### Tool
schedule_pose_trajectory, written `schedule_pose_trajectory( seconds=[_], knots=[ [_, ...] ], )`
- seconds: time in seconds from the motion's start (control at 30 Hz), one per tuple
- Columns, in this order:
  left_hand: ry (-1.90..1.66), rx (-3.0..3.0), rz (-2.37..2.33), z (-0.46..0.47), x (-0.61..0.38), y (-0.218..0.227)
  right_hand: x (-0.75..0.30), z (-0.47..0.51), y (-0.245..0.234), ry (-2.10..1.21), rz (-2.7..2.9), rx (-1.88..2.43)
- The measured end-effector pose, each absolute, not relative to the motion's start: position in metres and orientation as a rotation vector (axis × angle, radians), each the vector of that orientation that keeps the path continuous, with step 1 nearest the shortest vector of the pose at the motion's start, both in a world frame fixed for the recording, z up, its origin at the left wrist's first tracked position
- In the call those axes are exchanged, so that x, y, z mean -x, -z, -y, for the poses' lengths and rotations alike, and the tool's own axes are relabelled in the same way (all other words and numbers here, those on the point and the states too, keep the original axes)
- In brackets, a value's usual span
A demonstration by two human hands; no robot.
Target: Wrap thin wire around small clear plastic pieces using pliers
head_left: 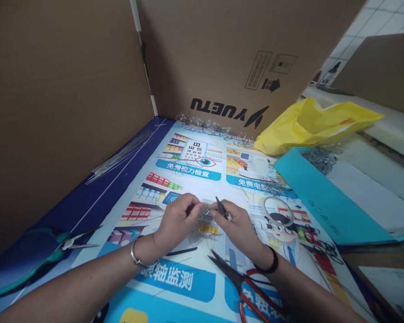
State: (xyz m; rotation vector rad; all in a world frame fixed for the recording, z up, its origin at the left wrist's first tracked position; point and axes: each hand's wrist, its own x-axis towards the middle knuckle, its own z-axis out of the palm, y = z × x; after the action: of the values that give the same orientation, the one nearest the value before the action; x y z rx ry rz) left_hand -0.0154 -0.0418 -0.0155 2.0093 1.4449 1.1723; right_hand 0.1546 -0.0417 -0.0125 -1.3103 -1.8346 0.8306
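Note:
My left hand (178, 220) and my right hand (234, 223) meet over a printed poster (188, 170) on the table. Both are closed in a pinch around a small clear beaded piece on thin wire (205, 211) held between them. A small dark tool (221, 207) also sticks up from my right hand's fingers. A silver bracelet is on my left wrist and a dark band on my right wrist.
Red-handled scissors (245, 287) lie by my right forearm. Teal-handled pliers (59, 249) lie at the left. A bundle of thin wires (121, 154) rests by the left cardboard wall (63, 103). A yellow plastic bag (309, 123), a teal sheet (323, 197) and a clear ring (278, 211) are at the right.

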Motion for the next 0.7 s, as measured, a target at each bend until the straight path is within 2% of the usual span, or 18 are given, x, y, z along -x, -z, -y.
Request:
schedule_pose_trajectory(
  seconds=[0.33, 0.7],
  knots=[
    [-1.114, -2.214, -1.291, 0.0401, 0.0205, 0.0157, -0.1581, 0.0401, 0.0180, -0.804, 1.888, 1.291],
    [-1.111, -2.175, -1.363, 0.0392, 0.0192, 0.0147, -0.1589, 0.0400, 0.0154, -0.865, 1.870, 1.302]
  ],
)
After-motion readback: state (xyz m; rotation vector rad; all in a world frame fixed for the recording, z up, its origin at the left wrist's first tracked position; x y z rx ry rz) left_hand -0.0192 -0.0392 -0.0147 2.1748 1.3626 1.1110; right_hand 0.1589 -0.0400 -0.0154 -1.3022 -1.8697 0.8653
